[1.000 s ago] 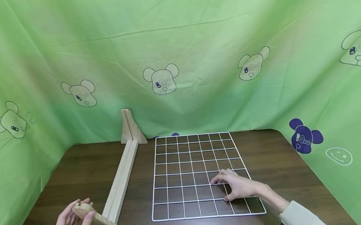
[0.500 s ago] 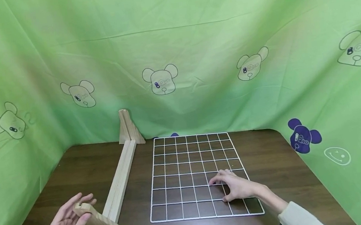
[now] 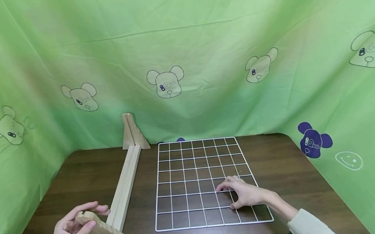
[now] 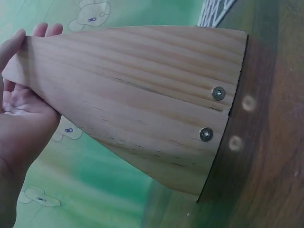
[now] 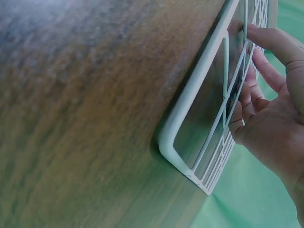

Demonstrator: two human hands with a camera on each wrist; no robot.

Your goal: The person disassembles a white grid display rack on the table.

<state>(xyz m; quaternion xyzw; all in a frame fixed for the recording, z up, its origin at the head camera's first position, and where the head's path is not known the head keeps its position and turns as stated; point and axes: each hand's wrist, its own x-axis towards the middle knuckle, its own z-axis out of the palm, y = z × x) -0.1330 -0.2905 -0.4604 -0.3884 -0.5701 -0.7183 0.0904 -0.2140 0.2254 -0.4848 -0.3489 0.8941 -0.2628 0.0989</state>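
A pale wooden stand (image 3: 124,189) lies along the left of the table, a grooved bar with a tapered upright at each end. My left hand (image 3: 67,233) holds the top of its near upright (image 3: 105,232), thumb on one side and fingers behind. Two screw heads (image 4: 212,114) show low on that upright in the left wrist view. To the right, a white wire grid panel (image 3: 196,179) lies flat on the table. Over its near right part, my right hand (image 3: 245,193) grips the wires with curled fingers and thumb.
The dark brown wooden table (image 3: 276,161) reaches a green curtain (image 3: 213,37) printed with bear heads at the back and sides. The stand's far upright (image 3: 134,132) rises near the curtain, just left of the grid's far corner.
My left hand's fingers have shifted on the near upright and now stretch rightward past its top. My right hand keeps its place on the grid, which lies still.
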